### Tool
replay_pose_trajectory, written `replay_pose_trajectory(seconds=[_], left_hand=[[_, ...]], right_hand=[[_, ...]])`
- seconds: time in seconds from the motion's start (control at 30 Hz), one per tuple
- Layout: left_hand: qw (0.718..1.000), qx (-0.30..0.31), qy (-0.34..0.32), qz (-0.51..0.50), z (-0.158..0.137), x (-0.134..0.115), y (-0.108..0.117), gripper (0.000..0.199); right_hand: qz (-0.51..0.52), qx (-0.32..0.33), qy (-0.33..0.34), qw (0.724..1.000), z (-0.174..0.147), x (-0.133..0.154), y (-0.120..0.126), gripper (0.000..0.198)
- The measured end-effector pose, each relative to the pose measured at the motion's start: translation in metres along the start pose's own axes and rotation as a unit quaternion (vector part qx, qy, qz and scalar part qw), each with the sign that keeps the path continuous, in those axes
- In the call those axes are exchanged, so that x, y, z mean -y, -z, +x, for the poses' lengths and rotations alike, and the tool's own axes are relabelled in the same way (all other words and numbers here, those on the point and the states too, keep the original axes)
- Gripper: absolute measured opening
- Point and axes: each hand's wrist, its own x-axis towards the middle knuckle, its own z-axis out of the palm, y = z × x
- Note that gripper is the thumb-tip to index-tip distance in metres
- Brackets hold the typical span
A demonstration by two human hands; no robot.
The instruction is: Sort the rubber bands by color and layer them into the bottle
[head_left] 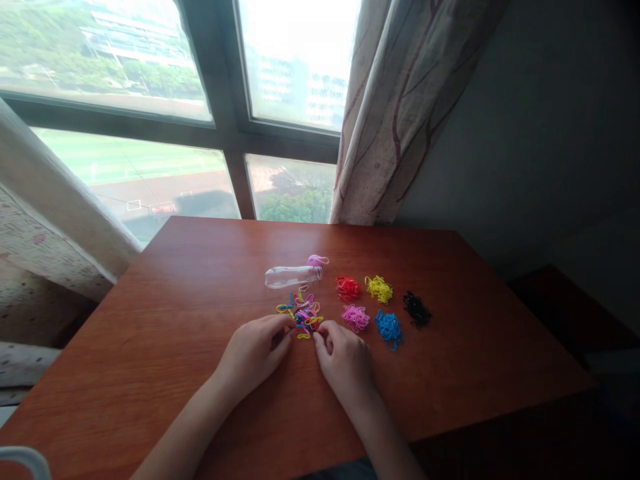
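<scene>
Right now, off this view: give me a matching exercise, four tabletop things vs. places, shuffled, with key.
Things
1. clear container
2. mixed-colour pile
3. red pile
4. black pile

Places
A. farthest right of all the piles
B. lying on its side, just beyond the mixed-colour pile
C. between the clear container and the yellow pile
D. nearest the left hand and the right hand

Pairs: 1-B, 2-D, 3-C, 4-A

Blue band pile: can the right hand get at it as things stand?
Likely yes: the blue band pile lies beside the right hand, with nothing visible between them.
</scene>
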Motion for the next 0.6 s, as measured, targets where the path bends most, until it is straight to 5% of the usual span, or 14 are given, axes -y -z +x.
replay_pose_trajectory(seconds=[0.6], left_hand=[[1.000, 0.022, -0.016, 0.012, -0.0010, -0.0012, 0.0002, 0.017]], right_hand=[[0.077, -0.041, -0.009, 0.996, -0.0031, -0.0076, 0.0045, 0.017]])
